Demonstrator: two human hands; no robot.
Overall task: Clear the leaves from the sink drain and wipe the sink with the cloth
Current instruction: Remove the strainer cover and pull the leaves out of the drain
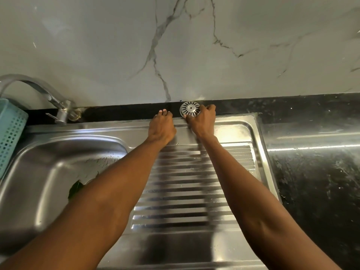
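Observation:
My right hand [203, 121] grips a round metal drain strainer [190, 108] at the black ledge behind the sink, fingers curled round its right and lower edge. My left hand [161, 126] lies beside it on the sink's back rim, fingers stretched toward the ledge and holding nothing. In the steel sink basin [39, 172] at the left, a green leaf [75, 189] shows beside my left forearm, with small bits of debris and water drops higher up. My forearm hides the drain. No cloth is in view.
A ribbed steel drainboard [185, 191] runs under both arms. A chrome faucet [58, 108] stands at the back left, with a teal plastic basket [9, 137] at the far left edge. Black countertop [311, 172] spreads to the right; a marble-patterned wall [175, 45] rises behind.

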